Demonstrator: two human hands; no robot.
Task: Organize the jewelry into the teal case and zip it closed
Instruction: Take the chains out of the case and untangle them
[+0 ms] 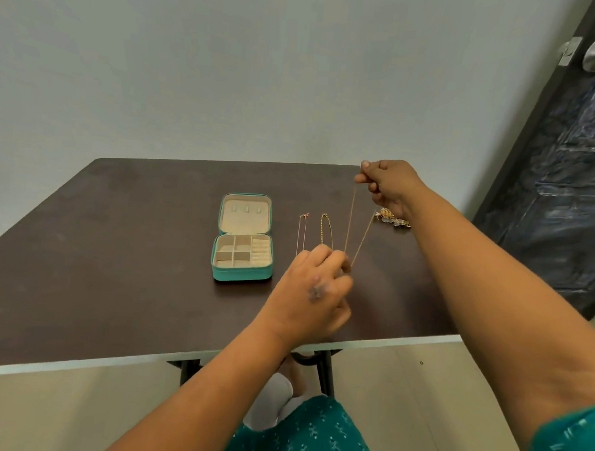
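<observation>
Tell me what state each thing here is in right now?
Teal case: open, lid up, compartments look empty.
Thin gold chain: lifted, stretched between both hands.
Right hand: pinches the chain's top.
Left hand: holds its lower end.
Beaded chain: flat on table.
Pink chain: flat on table.
Door: closed.

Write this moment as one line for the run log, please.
stage: first chain lifted | right hand: pinches chain top | left hand: holds its lower end | case: open, compartments look empty | two chains, earrings: on table
</observation>
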